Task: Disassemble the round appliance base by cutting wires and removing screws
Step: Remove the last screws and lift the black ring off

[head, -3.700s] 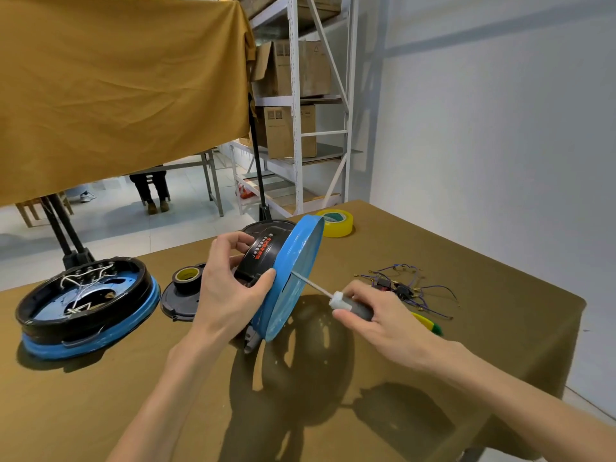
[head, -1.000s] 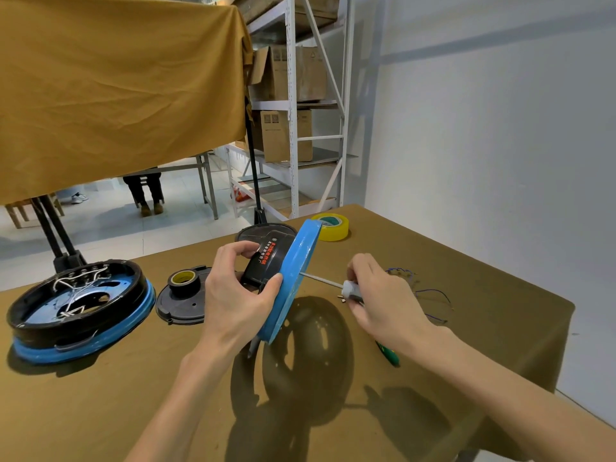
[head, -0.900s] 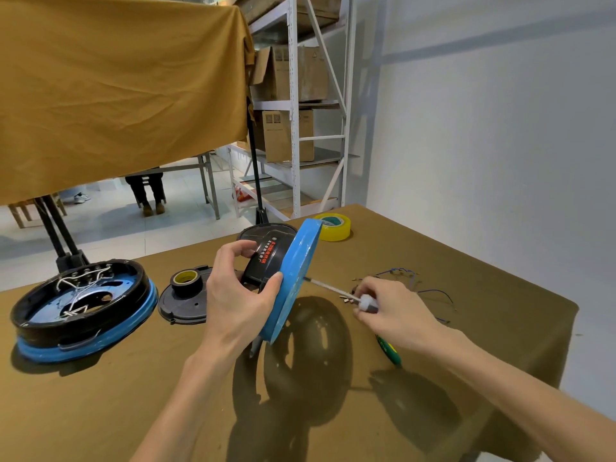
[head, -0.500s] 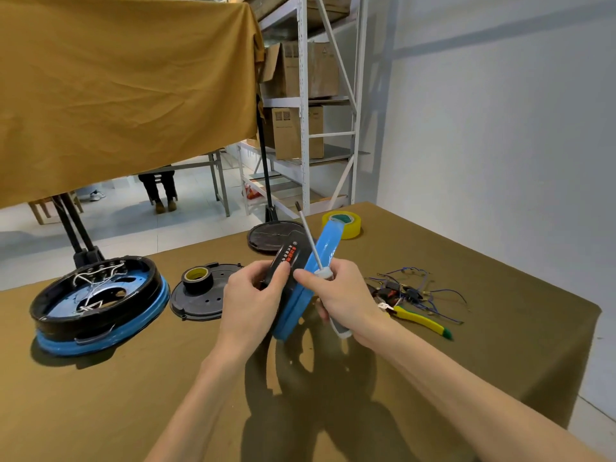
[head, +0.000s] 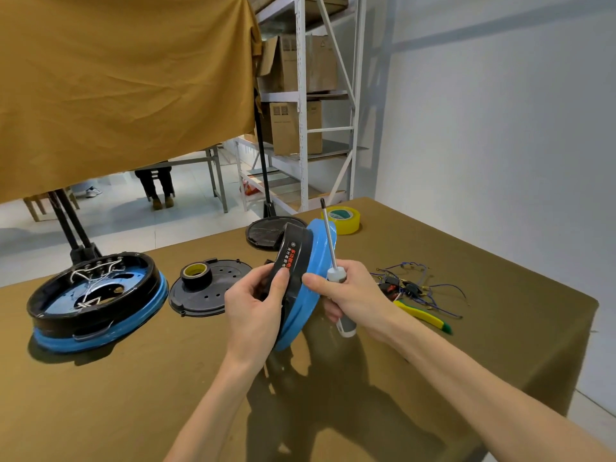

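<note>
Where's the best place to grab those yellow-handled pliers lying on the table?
Take the yellow pliers by the handles, from above at the near, green-tipped end. They lie flat there on bare cloth, while the far jaw end sits against the cut wires.

Second base (head: 96, 300) left on table (head: 133, 395), cover plate (head: 213, 288) beside, wires (head: 416, 288) right

the desk (head: 133, 395) wears a matt olive cloth, faintly creased. the round base (head: 301, 295) is glossy plastic, blue rim and black body. the screwdriver (head: 333, 258) has a shiny metal shaft and a smooth plastic handle. the tape roll (head: 343, 220) looks glossy. hanging cloth (head: 116, 78) is matt mustard; boxes (head: 293, 128) are plain cardboard.
</note>
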`<state>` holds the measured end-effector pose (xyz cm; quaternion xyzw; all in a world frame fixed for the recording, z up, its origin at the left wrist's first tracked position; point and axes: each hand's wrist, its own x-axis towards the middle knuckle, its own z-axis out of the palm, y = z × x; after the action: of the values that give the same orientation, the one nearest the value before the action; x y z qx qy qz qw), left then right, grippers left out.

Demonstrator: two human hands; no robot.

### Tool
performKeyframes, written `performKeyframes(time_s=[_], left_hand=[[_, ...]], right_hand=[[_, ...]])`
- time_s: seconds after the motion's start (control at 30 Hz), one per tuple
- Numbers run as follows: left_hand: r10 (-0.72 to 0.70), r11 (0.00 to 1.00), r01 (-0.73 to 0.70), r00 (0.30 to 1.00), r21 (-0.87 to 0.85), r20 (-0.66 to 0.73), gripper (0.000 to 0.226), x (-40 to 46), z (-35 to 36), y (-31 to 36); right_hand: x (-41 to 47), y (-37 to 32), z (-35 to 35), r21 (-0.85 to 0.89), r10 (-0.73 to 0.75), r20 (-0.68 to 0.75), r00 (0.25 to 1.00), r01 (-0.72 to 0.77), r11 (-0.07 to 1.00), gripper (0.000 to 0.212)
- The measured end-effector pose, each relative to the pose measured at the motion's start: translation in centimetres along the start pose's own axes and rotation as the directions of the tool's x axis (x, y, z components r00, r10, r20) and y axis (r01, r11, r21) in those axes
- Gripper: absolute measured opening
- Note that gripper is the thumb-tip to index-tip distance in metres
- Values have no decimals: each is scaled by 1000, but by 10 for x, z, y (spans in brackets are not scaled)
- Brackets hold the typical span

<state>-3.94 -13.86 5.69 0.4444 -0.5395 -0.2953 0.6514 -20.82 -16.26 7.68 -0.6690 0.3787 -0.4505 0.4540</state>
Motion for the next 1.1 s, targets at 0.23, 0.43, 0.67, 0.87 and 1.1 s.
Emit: performKeyframes(time_s=[0.23,0.43,0.67,0.87,1.1], left_hand=[[-48,999,48,999,-13,-20,18,4,1,-5],[-59,998,59,998,-32,8,13,4,0,-5],[-95,992,97,995,-76,20,13,4,-1,-4],[-80,992,86,995,-90,61,21,0,-7,-4],[-69,996,73,995,-52,70,19,1,-6,-3]], right_hand=[[0,1,7,-181,-135,-82,987,119,976,34],[0,1,-3,-101,-54,-15,998,52,993,40],[0,2,4,-283,-193,-95,977,159,946,40],[3,-5,-13,-75,36,109,993,-28,997,44],[-7,2,-4,-270,-168,8,986,164,949,29]])
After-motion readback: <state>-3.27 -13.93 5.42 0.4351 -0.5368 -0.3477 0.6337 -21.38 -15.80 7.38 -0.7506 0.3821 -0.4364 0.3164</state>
